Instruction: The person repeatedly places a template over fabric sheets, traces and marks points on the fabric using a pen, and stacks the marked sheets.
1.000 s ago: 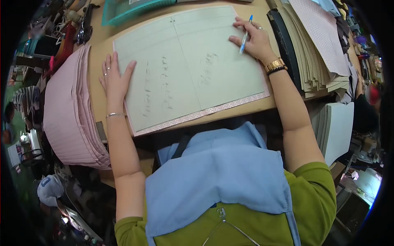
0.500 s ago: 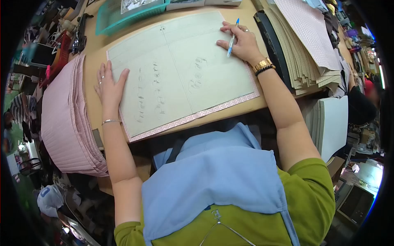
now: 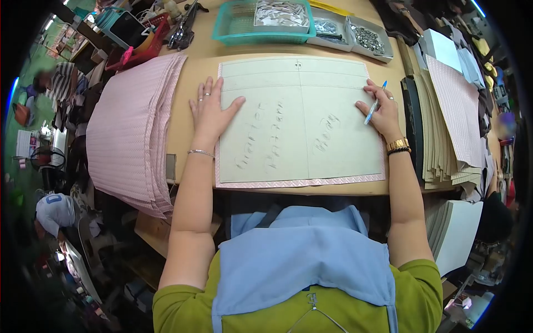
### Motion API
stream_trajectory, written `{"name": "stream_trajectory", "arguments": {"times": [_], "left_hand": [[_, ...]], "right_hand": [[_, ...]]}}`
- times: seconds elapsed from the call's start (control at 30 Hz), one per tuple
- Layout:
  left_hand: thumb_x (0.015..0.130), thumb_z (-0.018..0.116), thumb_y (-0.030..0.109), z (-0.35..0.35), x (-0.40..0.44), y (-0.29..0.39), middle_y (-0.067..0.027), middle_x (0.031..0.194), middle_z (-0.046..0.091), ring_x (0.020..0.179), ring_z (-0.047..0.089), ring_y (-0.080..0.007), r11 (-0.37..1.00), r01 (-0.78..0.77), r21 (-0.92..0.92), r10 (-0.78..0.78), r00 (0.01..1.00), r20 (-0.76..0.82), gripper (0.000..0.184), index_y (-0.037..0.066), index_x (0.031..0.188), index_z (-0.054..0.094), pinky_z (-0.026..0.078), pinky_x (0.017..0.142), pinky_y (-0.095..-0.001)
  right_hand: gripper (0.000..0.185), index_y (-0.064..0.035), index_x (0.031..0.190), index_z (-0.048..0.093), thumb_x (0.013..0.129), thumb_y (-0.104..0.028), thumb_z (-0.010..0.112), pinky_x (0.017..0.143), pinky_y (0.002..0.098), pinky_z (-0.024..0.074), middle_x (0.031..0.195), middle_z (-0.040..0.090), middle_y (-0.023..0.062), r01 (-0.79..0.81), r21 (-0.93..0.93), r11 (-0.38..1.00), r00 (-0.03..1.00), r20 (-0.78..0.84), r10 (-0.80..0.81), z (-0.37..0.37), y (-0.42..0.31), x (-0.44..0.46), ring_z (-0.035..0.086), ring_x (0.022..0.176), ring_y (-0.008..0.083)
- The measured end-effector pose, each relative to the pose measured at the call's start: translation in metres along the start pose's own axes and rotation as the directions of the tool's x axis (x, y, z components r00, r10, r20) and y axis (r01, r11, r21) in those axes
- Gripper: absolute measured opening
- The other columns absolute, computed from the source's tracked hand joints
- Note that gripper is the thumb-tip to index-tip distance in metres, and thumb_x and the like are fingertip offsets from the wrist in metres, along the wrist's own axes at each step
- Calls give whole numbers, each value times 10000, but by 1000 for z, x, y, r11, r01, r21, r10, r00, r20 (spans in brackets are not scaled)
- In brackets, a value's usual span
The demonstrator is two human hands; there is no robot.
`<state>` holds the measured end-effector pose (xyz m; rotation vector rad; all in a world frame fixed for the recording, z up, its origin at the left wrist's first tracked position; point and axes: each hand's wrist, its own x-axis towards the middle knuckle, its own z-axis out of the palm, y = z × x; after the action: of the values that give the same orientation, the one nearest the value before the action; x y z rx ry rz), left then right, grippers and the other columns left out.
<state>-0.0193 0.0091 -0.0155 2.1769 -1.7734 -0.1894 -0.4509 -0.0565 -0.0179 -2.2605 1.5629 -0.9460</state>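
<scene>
A pale board [image 3: 266,133] with ruled lines and handwriting lies on top of a pink patterned sheet [image 3: 300,183], whose edge shows along the bottom and sides. My left hand [image 3: 212,111] rests at the board's left edge, fingers spread, holding nothing. At the right edge, my right hand [image 3: 384,114] holds a blue-tipped pen [image 3: 376,103] between thumb and fingers, with its fingertips on the board.
Pink quilted sheets [image 3: 130,130] are stacked at the left. Beige sheets [image 3: 441,130] are piled at the right beside a dark strip. A teal basket [image 3: 233,28] and a box of metal parts [image 3: 369,40] stand behind. Two people are at the far left.
The view has turned and shifted, so the board now looks straighter and lower, and more of the basket and boxes shows. Both hands keep their places at the board's edges.
</scene>
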Motion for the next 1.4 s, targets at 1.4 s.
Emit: {"name": "stream_trajectory", "arguments": {"times": [1.4], "left_hand": [[857, 606, 603, -2, 1, 2, -127, 1597, 265, 1491, 185, -320, 998, -9, 66, 6, 999, 31, 830, 154, 1510, 359, 120, 1146, -643]], "right_hand": [[558, -144, 1228, 624, 779, -437, 779, 971, 447, 437, 1175, 678, -2, -8, -105, 994, 999, 43, 13, -3, 7, 21, 586, 1142, 288]]}}
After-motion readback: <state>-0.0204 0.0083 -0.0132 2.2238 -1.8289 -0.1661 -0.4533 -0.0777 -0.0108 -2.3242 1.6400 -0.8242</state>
